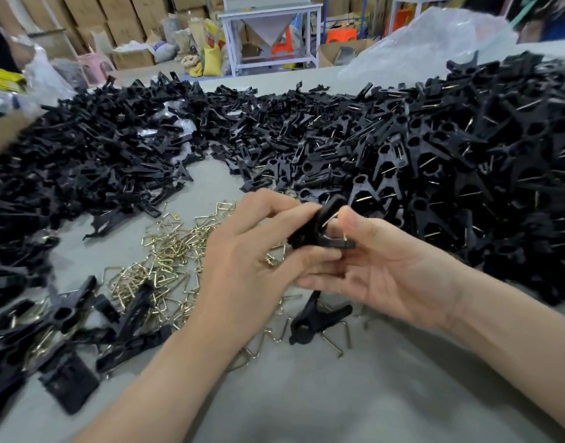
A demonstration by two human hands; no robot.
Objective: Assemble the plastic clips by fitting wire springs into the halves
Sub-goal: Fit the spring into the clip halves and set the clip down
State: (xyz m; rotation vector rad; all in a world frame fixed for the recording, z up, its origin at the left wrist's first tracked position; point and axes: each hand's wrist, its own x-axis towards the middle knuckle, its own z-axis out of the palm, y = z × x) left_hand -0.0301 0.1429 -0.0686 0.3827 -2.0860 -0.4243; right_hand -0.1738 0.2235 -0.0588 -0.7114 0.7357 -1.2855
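Both hands meet over the grey table around a black plastic clip (319, 230) with a wire spring showing in it. My left hand (252, 247) grips the clip from the left, fingers curled round its body. My right hand (380, 266) pinches the clip's right side, thumb on top near the wire. Just under the hands lies a loose pile of brass-coloured wire springs (169, 260). A finished black clip (316, 318) lies on the table below my right hand.
A large heap of black clip halves (99, 155) covers the left and back of the table (306, 394). Assembled clips with springs (482, 155) are piled at the right. More black parts (51, 330) lie near left. A clear plastic bag (428, 43) sits at the back right.
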